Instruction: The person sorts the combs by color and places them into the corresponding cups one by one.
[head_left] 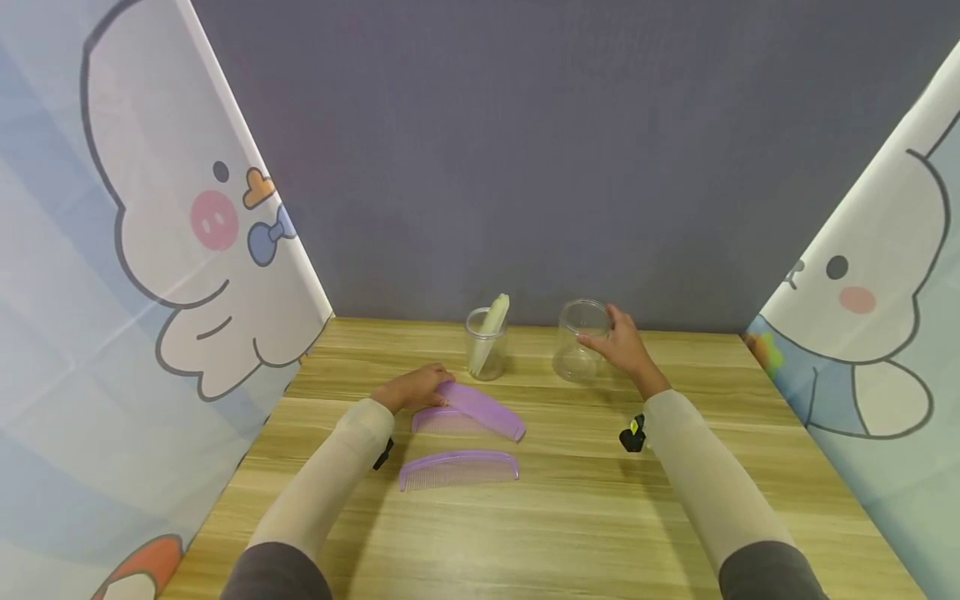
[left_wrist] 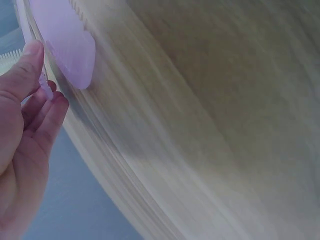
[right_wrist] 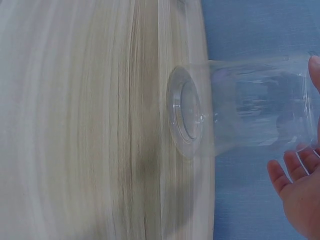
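My left hand [head_left: 417, 388] pinches one end of a purple comb [head_left: 483, 409] between thumb and fingers; the comb slants down to the right. In the left wrist view the hand [left_wrist: 35, 105] shows at the left edge. Partly under the held comb in the head view lies a second purple comb [head_left: 435, 422], and a third purple comb [head_left: 459, 469] lies nearer me. With its thumb and fingers spread around the rim, my right hand [head_left: 621, 345] grips an upright clear plastic jar [head_left: 573, 354], also seen in the right wrist view.
A smaller clear cup [head_left: 480, 354] stands left of the jar, with a pale green comb [head_left: 495, 315] leaning in it. The wooden table [head_left: 570, 533] meets a dark grey back panel [head_left: 525, 167]. Cartoon-printed sheets [head_left: 247, 333] enclose both sides.
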